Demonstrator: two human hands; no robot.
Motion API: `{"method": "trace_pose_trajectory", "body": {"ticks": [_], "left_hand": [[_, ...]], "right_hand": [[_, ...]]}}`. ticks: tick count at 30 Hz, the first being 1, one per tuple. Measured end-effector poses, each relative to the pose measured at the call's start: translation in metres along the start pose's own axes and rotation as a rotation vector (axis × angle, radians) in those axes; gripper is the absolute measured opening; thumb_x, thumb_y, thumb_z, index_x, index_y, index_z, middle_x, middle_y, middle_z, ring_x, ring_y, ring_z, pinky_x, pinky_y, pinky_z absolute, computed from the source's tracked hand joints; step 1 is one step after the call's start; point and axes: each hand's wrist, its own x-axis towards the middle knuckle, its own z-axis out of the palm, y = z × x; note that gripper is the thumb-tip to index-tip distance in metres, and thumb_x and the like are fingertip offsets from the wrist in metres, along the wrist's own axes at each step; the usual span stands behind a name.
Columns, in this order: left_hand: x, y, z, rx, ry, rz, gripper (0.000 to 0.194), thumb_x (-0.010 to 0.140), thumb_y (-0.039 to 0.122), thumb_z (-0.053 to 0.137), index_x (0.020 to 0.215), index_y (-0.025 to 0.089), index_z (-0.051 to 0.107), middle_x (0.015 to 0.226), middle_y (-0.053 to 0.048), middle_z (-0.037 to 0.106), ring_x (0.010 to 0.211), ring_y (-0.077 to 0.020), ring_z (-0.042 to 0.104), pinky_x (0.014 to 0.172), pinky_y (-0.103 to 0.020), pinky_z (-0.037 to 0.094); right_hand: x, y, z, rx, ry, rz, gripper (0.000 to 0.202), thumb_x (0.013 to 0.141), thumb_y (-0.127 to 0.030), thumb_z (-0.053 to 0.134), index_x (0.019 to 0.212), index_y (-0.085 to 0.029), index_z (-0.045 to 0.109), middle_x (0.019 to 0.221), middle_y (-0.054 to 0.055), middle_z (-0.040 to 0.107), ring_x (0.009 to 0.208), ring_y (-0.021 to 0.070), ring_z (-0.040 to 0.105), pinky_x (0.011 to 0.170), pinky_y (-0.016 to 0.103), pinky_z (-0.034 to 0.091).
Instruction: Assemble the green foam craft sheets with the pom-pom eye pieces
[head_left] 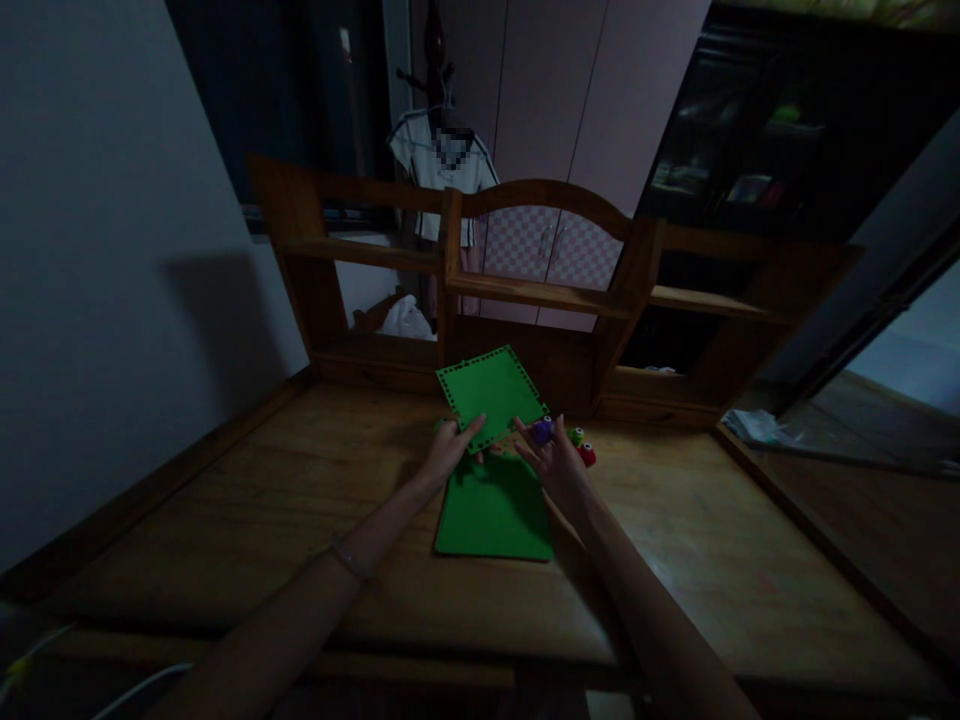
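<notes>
My left hand [448, 450] pinches the lower left edge of a green square sheet [495, 392], thumb on its face. Dark holes or marks run along the sheet's border, and it is tilted up above the table. To its right, my right hand [559, 468] has a small purple toy-like piece with a white eye [543, 431] between thumb and fingers, close to the sheet's right corner. Beneath both hands a larger green board [493, 515] lies flat on the table. Just beyond my right hand sit a small green piece [576, 436] and a red piece [588, 455], each with a similar eye.
The wooden tabletop [322, 500] has a raised shelf unit [540, 292] along its back edge. A wall [112, 280] borders the left side. Behind the shelf a white shirt [442, 165] hangs on a stand before pink cupboard doors. The room is dim.
</notes>
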Motion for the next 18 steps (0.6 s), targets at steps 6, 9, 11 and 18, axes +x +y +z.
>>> {"method": "trace_pose_trajectory", "body": {"ticks": [6, 9, 11, 18], "left_hand": [[-0.0012, 0.0014, 0.0017, -0.031, -0.03, 0.002, 0.044, 0.074, 0.055, 0.062, 0.074, 0.011, 0.064, 0.062, -0.007, 0.068, 0.04, -0.0111, 0.053, 0.043, -0.021, 0.042], [-0.0001, -0.0016, 0.0013, -0.042, -0.014, 0.009, 0.042, 0.074, 0.053, 0.064, 0.076, 0.011, 0.064, 0.061, -0.005, 0.067, 0.04, -0.0116, 0.054, 0.043, -0.022, 0.042], [0.0008, -0.0035, 0.0004, -0.044, 0.002, 0.013, 0.04, 0.074, 0.052, 0.064, 0.075, 0.011, 0.064, 0.059, -0.005, 0.066, 0.042, -0.0121, 0.054, 0.045, -0.022, 0.043], [0.0023, -0.0043, -0.0011, -0.031, 0.013, -0.002, 0.042, 0.074, 0.053, 0.063, 0.071, 0.011, 0.064, 0.062, -0.007, 0.068, 0.042, -0.0124, 0.054, 0.046, -0.024, 0.044]], "right_hand": [[-0.0016, -0.0015, 0.0009, -0.033, -0.007, 0.016, 0.033, 0.079, -0.054, 0.062, 0.084, -0.021, 0.061, 0.095, 0.002, 0.068, 0.116, 0.0262, 0.057, 0.087, 0.037, 0.051], [-0.0009, -0.0015, 0.0002, -0.059, 0.003, 0.034, 0.037, 0.078, -0.058, 0.061, 0.083, -0.021, 0.062, 0.091, 0.003, 0.068, 0.111, 0.0271, 0.06, 0.083, 0.036, 0.052], [0.0001, -0.001, -0.0008, -0.069, 0.018, 0.039, 0.039, 0.078, -0.059, 0.06, 0.085, -0.021, 0.062, 0.094, 0.004, 0.069, 0.109, 0.0267, 0.061, 0.083, 0.037, 0.052], [0.0041, 0.001, -0.0047, -0.086, 0.078, 0.039, 0.04, 0.08, -0.059, 0.057, 0.088, -0.02, 0.062, 0.097, 0.006, 0.069, 0.107, 0.0262, 0.062, 0.085, 0.037, 0.052]]}}
